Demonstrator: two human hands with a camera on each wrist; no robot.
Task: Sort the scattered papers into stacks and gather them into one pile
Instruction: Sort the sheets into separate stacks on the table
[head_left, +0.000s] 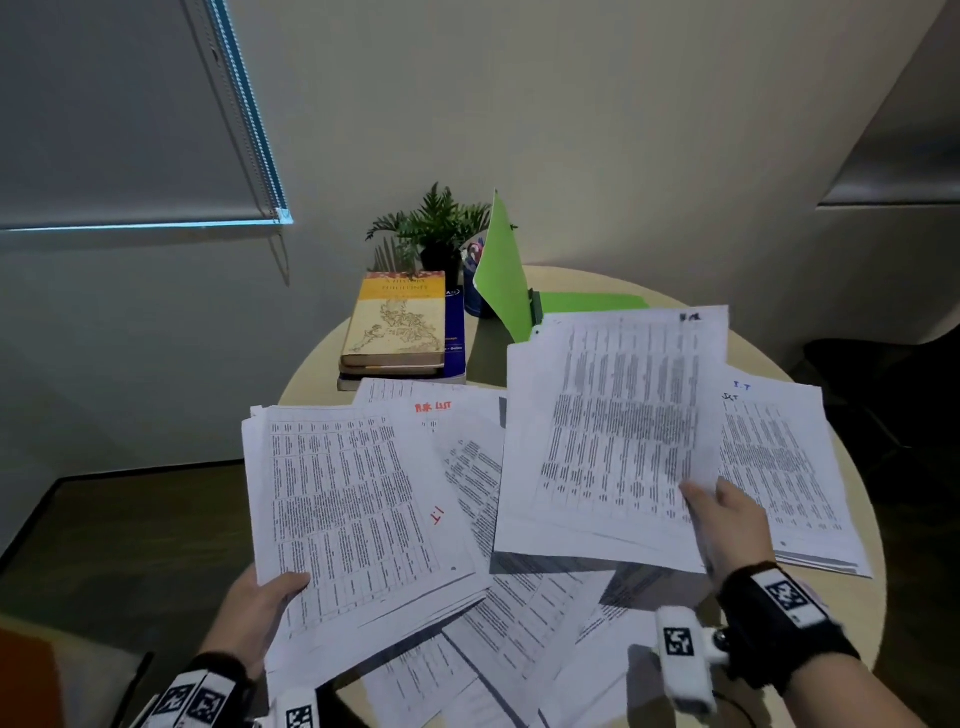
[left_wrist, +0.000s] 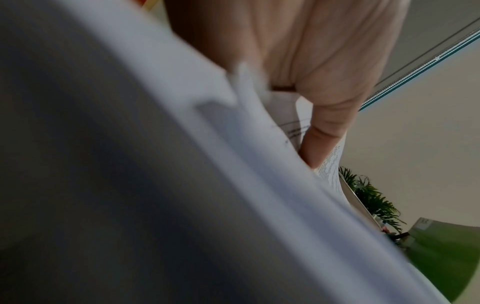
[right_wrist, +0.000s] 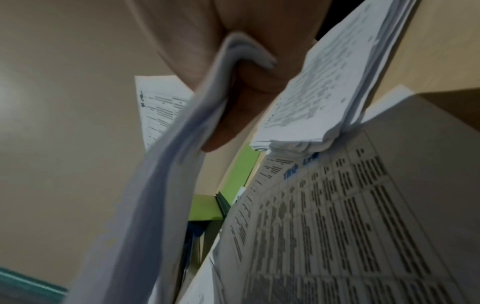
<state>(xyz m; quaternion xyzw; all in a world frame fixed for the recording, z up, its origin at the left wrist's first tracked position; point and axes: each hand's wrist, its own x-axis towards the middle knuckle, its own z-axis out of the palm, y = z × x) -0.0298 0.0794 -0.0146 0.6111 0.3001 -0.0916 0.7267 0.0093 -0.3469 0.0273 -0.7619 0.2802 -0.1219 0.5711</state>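
Observation:
My left hand (head_left: 260, 603) grips the near corner of a thick sheaf of printed papers (head_left: 343, 499), lifted over the table's left side; in the left wrist view the thumb (left_wrist: 319, 144) lies on that sheaf (left_wrist: 233, 185). My right hand (head_left: 727, 519) pinches a second sheaf of papers (head_left: 618, 436), raised above the table's middle; in the right wrist view its sheets (right_wrist: 166, 185) bend between thumb and fingers (right_wrist: 233, 123). More loose printed sheets (head_left: 519, 623) lie scattered on the round table (head_left: 769, 348). A squared stack of papers (head_left: 779, 457) rests at the right, also seen as the stack (right_wrist: 324, 92).
Stacked books (head_left: 397, 322) sit at the table's far left, with a potted plant (head_left: 436, 228) and a pen cup (head_left: 475, 280) behind. An open green folder (head_left: 509, 275) stands at the back centre. A dark chair (head_left: 883, 384) is at the right.

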